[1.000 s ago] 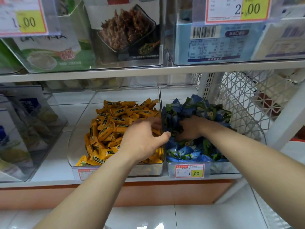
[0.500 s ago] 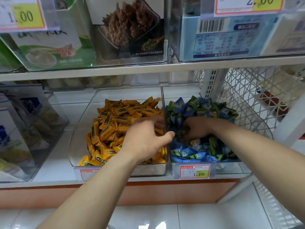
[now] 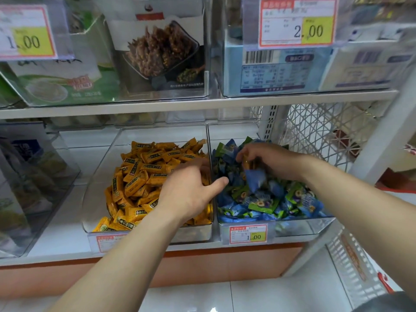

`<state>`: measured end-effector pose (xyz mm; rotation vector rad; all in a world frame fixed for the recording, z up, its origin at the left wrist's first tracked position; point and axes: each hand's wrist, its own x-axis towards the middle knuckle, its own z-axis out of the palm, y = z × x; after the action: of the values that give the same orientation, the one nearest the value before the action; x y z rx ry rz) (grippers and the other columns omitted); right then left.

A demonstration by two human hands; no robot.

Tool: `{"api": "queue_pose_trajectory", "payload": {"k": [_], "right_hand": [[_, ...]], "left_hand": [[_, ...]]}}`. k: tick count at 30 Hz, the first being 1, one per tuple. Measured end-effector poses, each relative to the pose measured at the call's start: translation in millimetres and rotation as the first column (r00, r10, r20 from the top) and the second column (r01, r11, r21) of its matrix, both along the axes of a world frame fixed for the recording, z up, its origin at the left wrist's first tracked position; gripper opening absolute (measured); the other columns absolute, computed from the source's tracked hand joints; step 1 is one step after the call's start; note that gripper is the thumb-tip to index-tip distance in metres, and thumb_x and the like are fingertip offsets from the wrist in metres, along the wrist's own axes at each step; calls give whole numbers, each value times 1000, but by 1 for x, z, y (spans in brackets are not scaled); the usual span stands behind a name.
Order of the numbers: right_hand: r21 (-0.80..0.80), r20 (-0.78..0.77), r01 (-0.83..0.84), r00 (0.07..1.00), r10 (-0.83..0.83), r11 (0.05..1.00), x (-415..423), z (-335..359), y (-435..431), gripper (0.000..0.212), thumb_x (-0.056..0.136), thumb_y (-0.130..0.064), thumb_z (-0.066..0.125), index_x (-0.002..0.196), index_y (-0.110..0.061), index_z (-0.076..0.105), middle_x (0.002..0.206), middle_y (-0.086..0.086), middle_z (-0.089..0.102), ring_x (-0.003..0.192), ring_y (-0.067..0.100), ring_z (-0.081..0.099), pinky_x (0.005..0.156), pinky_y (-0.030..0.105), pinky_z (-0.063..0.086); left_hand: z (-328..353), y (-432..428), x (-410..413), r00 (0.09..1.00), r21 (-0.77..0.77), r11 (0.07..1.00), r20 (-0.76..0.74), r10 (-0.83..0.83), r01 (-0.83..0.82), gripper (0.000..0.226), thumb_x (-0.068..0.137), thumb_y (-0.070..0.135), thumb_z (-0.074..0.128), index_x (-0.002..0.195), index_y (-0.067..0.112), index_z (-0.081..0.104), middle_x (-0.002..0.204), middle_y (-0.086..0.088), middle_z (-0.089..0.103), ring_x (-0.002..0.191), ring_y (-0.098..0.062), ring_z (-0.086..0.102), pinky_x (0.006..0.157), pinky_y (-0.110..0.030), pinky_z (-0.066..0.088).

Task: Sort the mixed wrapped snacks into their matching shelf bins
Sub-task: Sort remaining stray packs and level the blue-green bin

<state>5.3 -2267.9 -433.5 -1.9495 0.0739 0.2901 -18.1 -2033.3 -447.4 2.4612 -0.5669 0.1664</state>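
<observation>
From my head camera, I take the clear divider wall (image 3: 211, 167) between the two lower-shelf bins as my landmark. Left of that wall sits the clear bin (image 3: 99, 183) heaped with orange wrapped snacks (image 3: 144, 174); right of it sits the second clear bin (image 3: 299, 226) filled with blue and green wrapped snacks (image 3: 265, 201). My left hand (image 3: 191, 190) lies palm down over the orange pile, just left of the wall, its thumb reaching across the wall's top edge towards the blue side. The fingers are loosely curled and dip among the wrappers near the wall; I cannot tell whether they have hold of anything, since the fingertips are hidden behind the back of the hand. My right hand (image 3: 267, 161) hovers over the blue pile, just right of the wall, with the fingers bunched together and pinched round a small clump: one orange wrapped piece (image 3: 247, 163) shows between thumb and fingers, and a blue packet (image 3: 256, 179) hangs below them, seemingly caught in the same pinch. On the front of the right-hand bin, below the wall, a price tag (image 3: 248, 234) reads 1.00. Above the wall runs the upper shelf (image 3: 198, 104), carrying boxed goods behind clear fronts, with a 2.00 tag (image 3: 297, 23) up to the right. Further right of the wall stands a white lattice panel (image 3: 319, 131).
</observation>
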Motion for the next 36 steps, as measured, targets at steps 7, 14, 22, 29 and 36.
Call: {"api": "queue_pose_trajectory", "payload": {"k": [7,14,22,29,36], "right_hand": [[384,145,-59,989,3,921,-18,16,21,23,82,3,73,100,-7,61,97,15,73,94,28,72,78,32,59],[-507,214,-32,963,162,861,-10,10,10,29,94,-48,59,96,-21,70,92,-3,72,83,13,67,76,35,52],[-834,-266,-323,946,187,448,13,-42,6,120,46,-90,59,149,-30,39,152,2,43,132,26,47,93,32,43],[-744,-242,-288,957,158,602,28,-65,7,133,48,-83,73,156,-25,19,158,6,30,140,29,36,113,43,37],[-660,-231,-283,958,170,696,35,-64,2,101,62,-67,77,147,-30,38,148,-4,47,129,20,49,102,32,41]], "left_hand": [[9,-11,-4,997,-262,965,78,-3,23,53,86,55,66,132,33,52,116,13,66,106,-6,60,86,-24,50],[18,23,11,935,-43,964,236,265,-262,36,89,35,68,123,29,61,107,6,66,96,-18,61,70,-29,51],[-2,5,-5,997,119,991,-36,69,-65,48,79,70,58,111,34,57,92,12,67,83,-10,65,70,-33,57],[-13,8,-4,996,96,995,-79,28,-21,64,71,80,51,116,36,54,99,17,65,90,-9,63,69,-27,52],[-11,9,-4,994,73,997,-113,16,-8,58,77,74,58,117,33,54,103,14,65,94,-11,62,76,-34,57]]}}
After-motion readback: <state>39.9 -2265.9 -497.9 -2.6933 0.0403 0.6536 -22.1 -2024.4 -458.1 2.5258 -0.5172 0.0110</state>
